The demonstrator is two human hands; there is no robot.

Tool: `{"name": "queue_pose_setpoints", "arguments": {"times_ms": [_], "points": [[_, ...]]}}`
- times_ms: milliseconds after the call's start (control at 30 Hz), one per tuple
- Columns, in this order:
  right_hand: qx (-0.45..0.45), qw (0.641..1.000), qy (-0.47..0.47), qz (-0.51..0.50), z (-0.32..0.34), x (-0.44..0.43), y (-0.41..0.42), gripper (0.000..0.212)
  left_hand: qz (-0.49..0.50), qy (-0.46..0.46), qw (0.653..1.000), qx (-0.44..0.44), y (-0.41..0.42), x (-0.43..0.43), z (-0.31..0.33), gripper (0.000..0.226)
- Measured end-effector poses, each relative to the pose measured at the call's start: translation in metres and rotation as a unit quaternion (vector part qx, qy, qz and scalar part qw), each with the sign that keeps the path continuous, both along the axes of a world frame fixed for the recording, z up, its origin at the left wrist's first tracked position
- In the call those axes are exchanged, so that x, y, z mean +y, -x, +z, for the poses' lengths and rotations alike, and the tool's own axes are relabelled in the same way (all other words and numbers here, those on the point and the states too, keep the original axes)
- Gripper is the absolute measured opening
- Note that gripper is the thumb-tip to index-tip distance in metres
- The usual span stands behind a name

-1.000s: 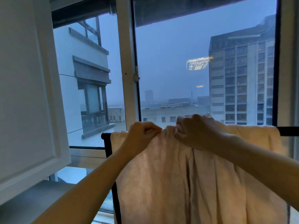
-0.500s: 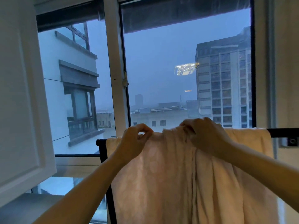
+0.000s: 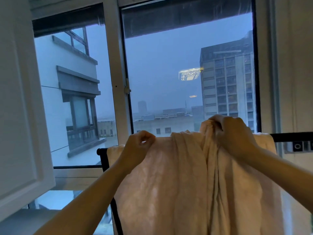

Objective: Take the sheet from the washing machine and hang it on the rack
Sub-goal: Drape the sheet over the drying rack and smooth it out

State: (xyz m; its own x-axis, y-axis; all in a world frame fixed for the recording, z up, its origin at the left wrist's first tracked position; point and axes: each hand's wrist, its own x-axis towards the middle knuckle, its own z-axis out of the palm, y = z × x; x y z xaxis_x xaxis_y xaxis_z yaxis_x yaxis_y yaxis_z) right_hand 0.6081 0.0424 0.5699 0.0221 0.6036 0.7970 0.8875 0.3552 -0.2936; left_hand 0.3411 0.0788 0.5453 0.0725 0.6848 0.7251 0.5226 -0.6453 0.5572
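Observation:
A pale cream sheet (image 3: 169, 184) hangs over the top bar of a black rack (image 3: 291, 137) in front of the window. My left hand (image 3: 137, 146) pinches the sheet's top edge near the rack's left end. My right hand (image 3: 235, 133) grips a bunched fold of the sheet and holds it lifted a little above the bar. The sheet falls in long folds below both hands and hides most of the bar. The rack's left upright (image 3: 105, 160) shows beside the cloth.
A large window (image 3: 169, 65) with a white centre frame stands right behind the rack. A white cabinet door (image 3: 18, 116) juts out at the left. A wall with a small socket plate (image 3: 298, 146) is at the right.
My hands have drawn apart along the top edge. My right hand moved right and lifted its bunch of cloth above the bar; my left stays near the left end.

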Motion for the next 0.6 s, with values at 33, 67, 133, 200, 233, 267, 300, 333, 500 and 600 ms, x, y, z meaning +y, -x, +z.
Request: {"name": "queue_pose_setpoints", "arguments": {"times_ms": [33, 67, 133, 200, 233, 267, 300, 333, 500, 600], "points": [[-0.011, 1.0, -0.004, -0.001, 0.0, 0.001, 0.001, 0.02, -0.003, -0.001, 1.0, 0.009, -0.002, 0.001, 0.001, 0.01], [-0.027, 1.0, -0.006, 0.003, 0.0, 0.0, 0.004, 0.02, -0.01, 0.001, 1.0, 0.022, -0.004, 0.002, 0.001, 0.009], [-0.08, 0.996, -0.007, 0.033, -0.002, 0.001, 0.012, 0.025, -0.024, 0.01, 0.998, 0.057, -0.008, 0.005, 0.001, 0.007], [-0.145, 0.989, 0.017, 0.036, -0.004, 0.001, 0.023, 0.024, -0.016, -0.003, 0.996, 0.091, -0.01, 0.008, -0.001, 0.012], [-0.17, 0.985, 0.02, 0.028, -0.005, 0.003, 0.027, 0.021, -0.01, -0.014, 0.995, 0.099, -0.009, 0.01, -0.002, 0.012], [-0.181, 0.983, 0.021, 0.019, -0.005, 0.004, 0.032, 0.021, -0.007, -0.025, 0.995, 0.1, -0.008, 0.01, -0.002, 0.012], [-0.179, 0.984, 0.018, 0.017, -0.005, 0.004, 0.037, 0.023, -0.007, -0.033, 0.995, 0.096, -0.007, 0.011, -0.002, 0.012], [-0.169, 0.985, 0.022, 0.011, -0.005, 0.003, 0.043, 0.027, -0.01, -0.037, 0.995, 0.09, -0.006, 0.011, -0.002, 0.012], [-0.213, 0.974, 0.024, -0.069, -0.013, 0.008, 0.067, 0.048, -0.004, -0.05, 0.996, 0.074, -0.002, 0.01, -0.005, 0.012], [-0.182, 0.982, 0.008, -0.056, -0.013, 0.01, 0.066, 0.037, 0.012, -0.048, 0.997, 0.051, -0.004, 0.012, -0.008, 0.011]]}}
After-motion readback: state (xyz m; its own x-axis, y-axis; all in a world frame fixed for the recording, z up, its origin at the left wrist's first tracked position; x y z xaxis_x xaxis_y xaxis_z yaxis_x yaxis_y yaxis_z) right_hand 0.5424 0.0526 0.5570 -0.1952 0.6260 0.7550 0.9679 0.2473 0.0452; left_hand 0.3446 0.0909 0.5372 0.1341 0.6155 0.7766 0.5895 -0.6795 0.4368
